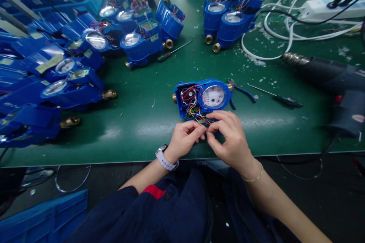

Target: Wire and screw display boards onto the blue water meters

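Note:
A blue water meter (202, 98) lies on the green bench in front of me, its wiring compartment uncovered and its round dial facing up. Red, yellow and white wires (196, 112) spill from the compartment toward my hands. My left hand (188, 135) pinches a yellow wire between thumb and forefinger at the meter's near edge. Opposite it, fingertips almost meeting, my right hand (228, 133) is closed in a pinch on the wires too. The exact spot where the wire ends meet is hidden by my fingers.
Blue-handled cutters (242, 92) and a screwdriver (281, 98) lie right of the meter, with a heat gun (327, 76) beyond. Another screwdriver (172, 52) lies behind. Several blue meters (142, 43) crowd the left and back. A white power strip (327, 9) with looped cable sits back right.

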The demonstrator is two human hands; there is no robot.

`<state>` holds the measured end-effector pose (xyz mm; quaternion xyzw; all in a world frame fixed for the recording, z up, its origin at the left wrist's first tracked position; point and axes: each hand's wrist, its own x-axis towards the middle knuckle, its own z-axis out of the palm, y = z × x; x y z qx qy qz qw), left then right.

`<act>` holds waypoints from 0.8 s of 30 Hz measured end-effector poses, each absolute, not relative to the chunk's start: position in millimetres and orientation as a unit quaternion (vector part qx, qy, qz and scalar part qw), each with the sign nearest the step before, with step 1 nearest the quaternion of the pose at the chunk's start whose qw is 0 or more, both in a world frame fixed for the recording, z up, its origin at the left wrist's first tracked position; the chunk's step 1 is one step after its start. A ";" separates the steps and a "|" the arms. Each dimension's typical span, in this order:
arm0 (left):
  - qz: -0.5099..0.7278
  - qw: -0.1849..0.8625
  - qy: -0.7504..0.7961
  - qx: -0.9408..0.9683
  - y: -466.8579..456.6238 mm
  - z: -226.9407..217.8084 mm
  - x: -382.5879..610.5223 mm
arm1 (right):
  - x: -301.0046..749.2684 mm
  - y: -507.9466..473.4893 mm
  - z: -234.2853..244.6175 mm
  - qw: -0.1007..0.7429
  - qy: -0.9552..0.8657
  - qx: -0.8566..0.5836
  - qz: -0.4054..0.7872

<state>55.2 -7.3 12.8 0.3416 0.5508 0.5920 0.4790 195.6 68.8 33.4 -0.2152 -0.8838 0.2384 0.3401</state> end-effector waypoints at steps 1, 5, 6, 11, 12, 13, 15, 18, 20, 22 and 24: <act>0.594 0.482 0.548 0.339 -7.2 12.7 55.2 | 195.5 68.8 33.4 0.339 -0.884 -0.213 0.243; 0.600 0.495 0.537 0.327 -6.9 11.8 54.8 | 195.5 68.4 33.3 0.338 -0.879 -0.211 0.260; 0.599 0.497 0.537 0.326 -6.9 11.6 54.6 | 195.6 68.3 33.2 0.339 -0.878 -0.211 0.263; 0.591 0.502 0.542 0.323 -7.0 12.6 54.3 | 196.6 68.6 33.6 0.342 -0.878 -0.206 0.266; 0.588 0.504 0.543 0.324 -7.0 12.9 54.3 | 196.7 68.8 34.1 0.341 -0.879 -0.203 0.264; 0.585 0.506 0.544 0.324 -7.1 13.3 54.2 | 196.8 69.0 34.7 0.339 -0.881 -0.201 0.261; 0.581 0.509 0.546 0.326 -7.1 13.9 54.0 | 197.1 69.5 36.1 0.329 -0.887 -0.198 0.256; 0.574 0.514 0.549 0.325 -7.1 14.5 53.5 | 197.7 70.4 37.2 0.305 -0.895 -0.194 0.260; 0.569 0.521 0.548 0.322 -7.0 14.6 53.0 | 198.2 70.9 36.6 0.292 -0.898 -0.190 0.268; 0.567 0.531 0.544 0.317 -6.9 14.2 52.6 | 198.8 71.5 34.8 0.284 -0.900 -0.182 0.275; 0.572 0.539 0.538 0.305 -6.9 13.4 52.3 | 199.7 72.2 32.5 0.276 -0.902 -0.175 0.281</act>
